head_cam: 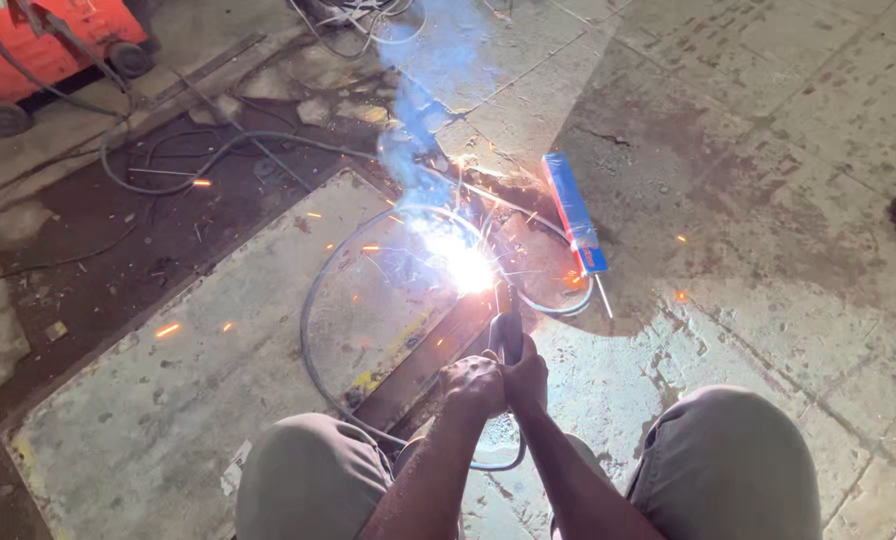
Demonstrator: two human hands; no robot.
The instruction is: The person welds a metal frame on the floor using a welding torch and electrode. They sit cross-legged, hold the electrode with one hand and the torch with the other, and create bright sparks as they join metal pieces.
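electrode holder: dark, upright, tip at white arc; metal bar: long, rusty, flat on floor

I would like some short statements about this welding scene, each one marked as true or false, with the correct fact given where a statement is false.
1. Both hands, the left hand and the right hand, grip the welding holder. True.
2. The bright arc gives off no smoke. False: bluish smoke rises from it.
3. A blue packet lies on the floor to the right of the arc. True.
4. The red machine stands beside the person's right knee. False: it stands far off at the upper left.
5. Sparks lie scattered over the floor. True.
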